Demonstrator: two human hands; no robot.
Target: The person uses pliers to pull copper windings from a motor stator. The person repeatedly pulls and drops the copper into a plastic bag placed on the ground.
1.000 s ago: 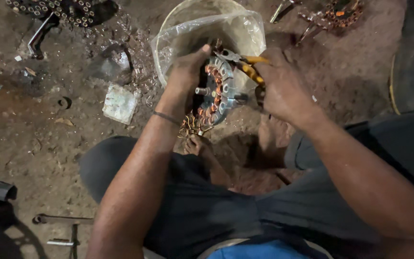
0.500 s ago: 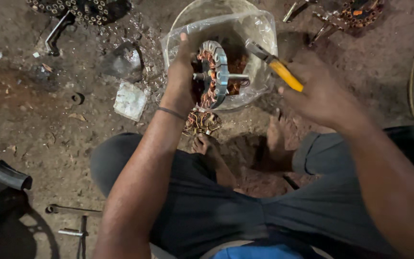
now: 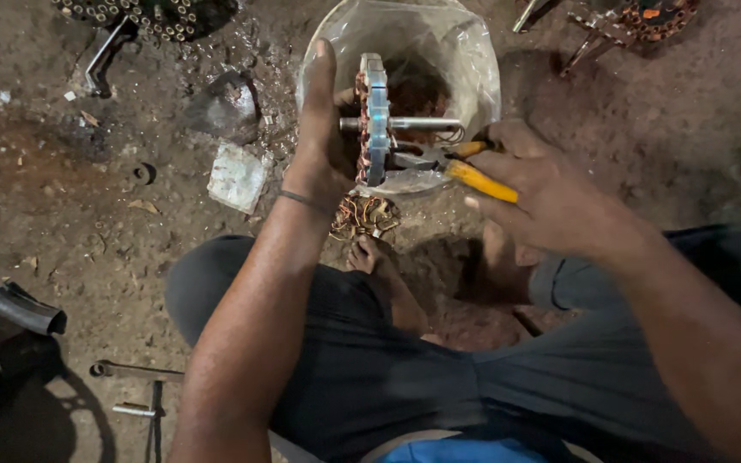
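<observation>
— Where is the stator right now?

— You hold the motor stator (image 3: 376, 116) on edge over the plastic-lined bucket (image 3: 465, 60), its steel shaft (image 3: 426, 123) pointing toward your right side. Your left hand (image 3: 323, 141) is clenched around its left face, thumb up along the rim. Your right hand (image 3: 533, 184) is closed on yellow-handled pliers (image 3: 465, 167), whose nose meets the stator just below the shaft.

— How far along does it look?

— Partway, I judge. Copper winding (image 3: 359, 94) still sits on the face toward your left hand, while a clump of pulled copper wire (image 3: 362, 216) lies on the dirt floor (image 3: 62, 214) near your bare foot (image 3: 370, 257), and reddish strands show inside the bucket. So some wire is out, and more is left on the core.

— What can't you make out?

— Your left palm hides much of the winding. I cannot tell whether the pliers grip a strand or only touch the core. Another wound part (image 3: 645, 17) at the top right is cut off by the frame, as is the toothed ring (image 3: 143, 13) at the top left. The spanner (image 3: 135, 370) lies well apart by your left knee.
</observation>
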